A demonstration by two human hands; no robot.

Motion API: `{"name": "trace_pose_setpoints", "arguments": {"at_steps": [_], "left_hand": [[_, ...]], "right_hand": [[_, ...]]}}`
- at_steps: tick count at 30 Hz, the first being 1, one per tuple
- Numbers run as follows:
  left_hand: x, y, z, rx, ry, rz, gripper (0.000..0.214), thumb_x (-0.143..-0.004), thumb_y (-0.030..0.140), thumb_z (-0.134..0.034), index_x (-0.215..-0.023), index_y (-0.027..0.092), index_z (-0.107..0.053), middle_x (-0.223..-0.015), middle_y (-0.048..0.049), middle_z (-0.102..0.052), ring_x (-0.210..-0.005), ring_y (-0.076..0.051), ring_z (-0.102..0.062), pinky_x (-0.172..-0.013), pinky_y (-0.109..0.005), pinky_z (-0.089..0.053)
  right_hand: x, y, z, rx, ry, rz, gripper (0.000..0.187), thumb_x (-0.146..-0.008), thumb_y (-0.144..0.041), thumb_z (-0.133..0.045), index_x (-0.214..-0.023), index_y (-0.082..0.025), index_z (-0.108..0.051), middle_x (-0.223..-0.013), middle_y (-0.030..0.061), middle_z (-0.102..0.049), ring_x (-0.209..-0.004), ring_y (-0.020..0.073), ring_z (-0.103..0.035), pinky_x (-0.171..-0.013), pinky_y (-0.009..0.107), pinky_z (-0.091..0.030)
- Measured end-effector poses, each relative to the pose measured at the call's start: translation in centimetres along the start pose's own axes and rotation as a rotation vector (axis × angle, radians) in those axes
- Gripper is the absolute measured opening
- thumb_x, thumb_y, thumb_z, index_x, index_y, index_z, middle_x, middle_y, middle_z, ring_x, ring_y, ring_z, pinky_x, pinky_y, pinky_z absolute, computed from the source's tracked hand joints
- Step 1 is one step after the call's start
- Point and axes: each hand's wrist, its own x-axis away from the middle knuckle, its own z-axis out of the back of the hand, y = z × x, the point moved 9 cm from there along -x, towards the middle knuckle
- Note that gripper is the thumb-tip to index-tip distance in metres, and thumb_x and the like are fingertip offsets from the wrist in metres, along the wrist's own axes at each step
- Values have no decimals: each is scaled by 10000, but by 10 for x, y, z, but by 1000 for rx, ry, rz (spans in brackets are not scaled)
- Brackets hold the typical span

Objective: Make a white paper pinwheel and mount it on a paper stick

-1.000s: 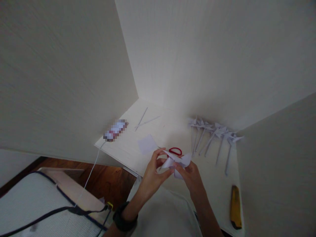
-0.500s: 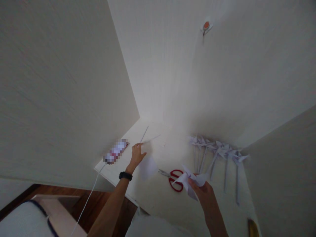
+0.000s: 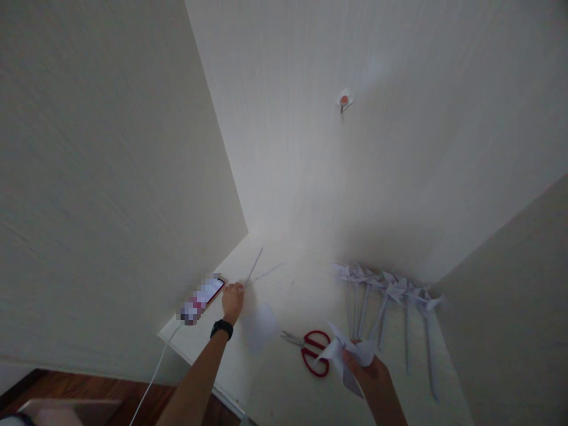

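Note:
My left hand (image 3: pixel 233 300), a dark band on its wrist, has its fingers closed at the lower end of a thin white paper stick (image 3: pixel 255 263). The stick slants up and away from the fingers, its shadow beside it on the table. My right hand (image 3: pixel 369 368) pinches a white paper pinwheel (image 3: pixel 344 355) at its middle, blades spread out. Just left of the pinwheel lie red-handled scissors (image 3: pixel 316 353), partly covered by a blade. A white paper sheet (image 3: pixel 261 326) lies between my left hand and the scissors.
Several paper pinwheels on sticks (image 3: pixel 393 290) lie in a row at the right, against the back wall. A phone (image 3: pixel 202 300) with a white cable (image 3: pixel 153 376) is at the left edge of the white table (image 3: pixel 284 384). A hook (image 3: pixel 344 101) is on the wall.
My left hand's fingers, spread before, are now closed on the paper stick, and the hand sits nearer the phone. The view has tilted up somewhat. My right hand still holds the pinwheel.

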Motion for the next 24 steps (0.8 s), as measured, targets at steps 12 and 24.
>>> {"name": "trace_pose_setpoints", "arguments": {"at_steps": [12,24], "left_hand": [[3,-27,-27,-73,-159,77,328,-926,317,-595,-1214,159,-581,-1211,-101,-615,-1018,-233,-635,-848,-440,-552],[9,-33,-29,-68,-155,95,324,-926,315,-595,-1209,157,-584,-1216,-102,-614,-1032,-237,-630,-861,-448,-546]], "right_hand": [[8,9,1,-20,-21,2,579,-520,-678,-783,-737,-143,-737,-698,105,-748,-690,296,-714,-638,336,-577],[13,22,-4,-87,-28,9,565,-522,-655,-802,-758,-147,-726,-700,95,-751,-657,263,-700,-618,318,-557]]}}
